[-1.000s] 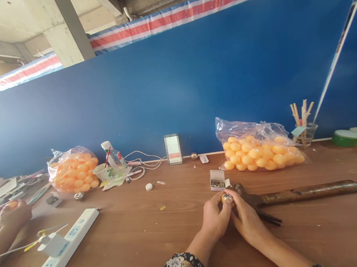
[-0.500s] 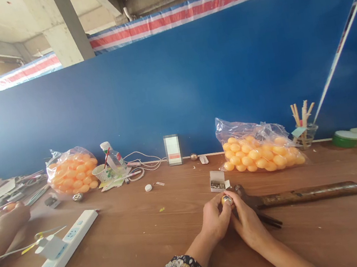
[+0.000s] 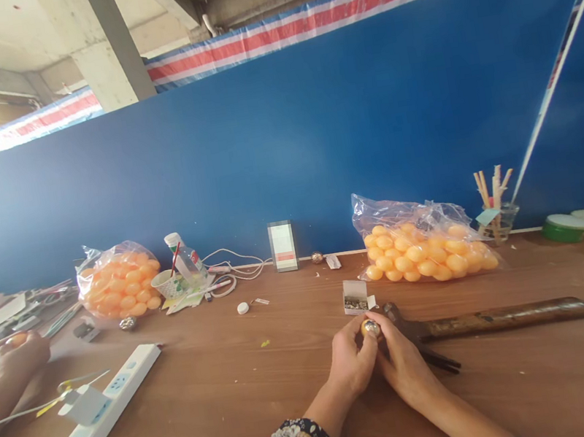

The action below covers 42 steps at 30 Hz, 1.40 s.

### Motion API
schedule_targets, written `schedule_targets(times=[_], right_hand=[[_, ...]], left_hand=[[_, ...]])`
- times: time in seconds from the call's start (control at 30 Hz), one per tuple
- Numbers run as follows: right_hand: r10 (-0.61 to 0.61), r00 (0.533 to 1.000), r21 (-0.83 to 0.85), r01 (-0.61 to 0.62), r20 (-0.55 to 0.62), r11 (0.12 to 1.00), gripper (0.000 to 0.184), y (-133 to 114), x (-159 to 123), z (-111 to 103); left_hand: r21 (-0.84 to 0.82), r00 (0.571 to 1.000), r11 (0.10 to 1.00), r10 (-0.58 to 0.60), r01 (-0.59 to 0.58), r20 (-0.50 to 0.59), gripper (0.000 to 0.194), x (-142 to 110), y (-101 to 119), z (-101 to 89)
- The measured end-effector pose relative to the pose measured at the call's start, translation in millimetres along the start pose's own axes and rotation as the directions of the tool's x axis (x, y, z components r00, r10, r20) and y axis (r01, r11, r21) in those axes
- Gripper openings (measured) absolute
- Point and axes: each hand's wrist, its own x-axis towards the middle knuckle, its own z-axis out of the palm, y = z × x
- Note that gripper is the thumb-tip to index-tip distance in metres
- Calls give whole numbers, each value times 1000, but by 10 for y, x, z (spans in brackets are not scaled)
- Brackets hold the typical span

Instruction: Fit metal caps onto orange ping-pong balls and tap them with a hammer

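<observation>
Between the fingertips of both hands sits a small orange ball (image 3: 370, 328), partly covered in shiny silver metal. My left hand (image 3: 352, 357) pinches it from the left, the thumb in front. On the other side, my right hand (image 3: 403, 360) holds it with thumb and fingers closed. Just beyond the fingers stands an open small white box (image 3: 356, 297) with many tiny metal pieces inside. A hammer (image 3: 501, 319) with a worn wooden handle lies right of my right hand, its claw partly behind that hand.
Bags of orange balls stand at right (image 3: 430, 252) and left (image 3: 119, 286). A white power strip (image 3: 122, 386) lies left, near another person's hands (image 3: 20, 357). Toward the back are a bottle (image 3: 186, 261), a paper cup (image 3: 168, 285), a silver ball (image 3: 317, 257) and a glass of sticks (image 3: 500, 219).
The ball has turned or shifted very slightly in my fingers. Both hands stay in nearly the same place.
</observation>
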Motion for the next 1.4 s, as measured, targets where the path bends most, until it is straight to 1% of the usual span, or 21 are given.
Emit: schedule_targets(times=[0.23,0.43,0.73,1.03,1.17,1.4], right_hand=[[13,1000,11,-13,-11,1000,42,-25,7,-5],[17,1000,2,-17,-8,1000,43,-20,10,-7],[2,1000,15,-2,-20,1000,44,-13,11,-9],[-15,1000,1,15,-2,1000,43,12,13,8],[-20,1000,-3,20,-11,1000,43,20,1,2],[-67,997,2,68,-34,998,42,-3,0,-10]], left_hand=[[-28,1000,1000,6,-6,15,27,1,37,-7],[-35,1000,999,-6,7,31,32,2,46,-10],[-8,999,1000,-6,6,33,34,8,59,-9],[-60,999,998,20,-17,41,35,9,48,-9],[-48,999,999,6,-4,35,31,4,70,-11],[4,1000,1000,-4,4,19,36,8,69,3]])
